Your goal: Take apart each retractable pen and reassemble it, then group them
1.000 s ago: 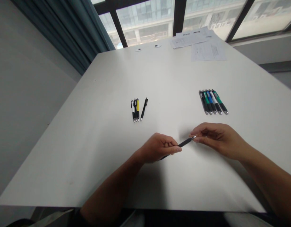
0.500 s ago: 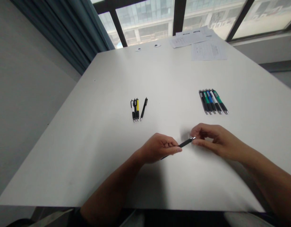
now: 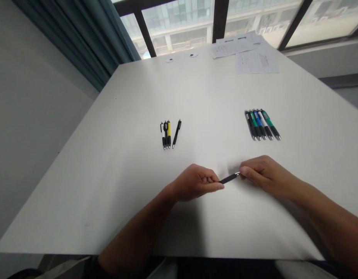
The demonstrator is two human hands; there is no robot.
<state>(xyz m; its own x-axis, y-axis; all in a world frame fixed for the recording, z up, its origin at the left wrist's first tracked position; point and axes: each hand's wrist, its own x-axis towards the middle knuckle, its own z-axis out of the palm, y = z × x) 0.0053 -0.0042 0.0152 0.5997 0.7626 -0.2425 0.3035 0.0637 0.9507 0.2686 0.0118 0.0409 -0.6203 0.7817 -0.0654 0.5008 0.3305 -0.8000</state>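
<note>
A black pen (image 3: 229, 178) is held slantwise just above the near part of the white table (image 3: 123, 217). My left hand (image 3: 196, 182) is closed around its rear, hiding much of the barrel. At the silver tip, the thumb and fingers of my right hand (image 3: 262, 172) are pinched together on the pen. Beyond my left hand lies a small group with a white pen (image 3: 163, 135), a dark pen and a yellow pen (image 3: 169, 133) side by side. One black pen (image 3: 176, 133) rests slightly apart, tilted.
A row of thicker pens in green, blue, white and dark colours, including a blue pen (image 3: 259, 124), lies beyond my right hand. Papers (image 3: 256, 62) and two small white pieces with dark spots (image 3: 193, 55) are near the far edge, by the window and curtain (image 3: 88, 35).
My right hand's fingers have closed from a loose curve onto the pen's silver tip, and the hand has shifted slightly right. My left hand has stayed almost still.
</note>
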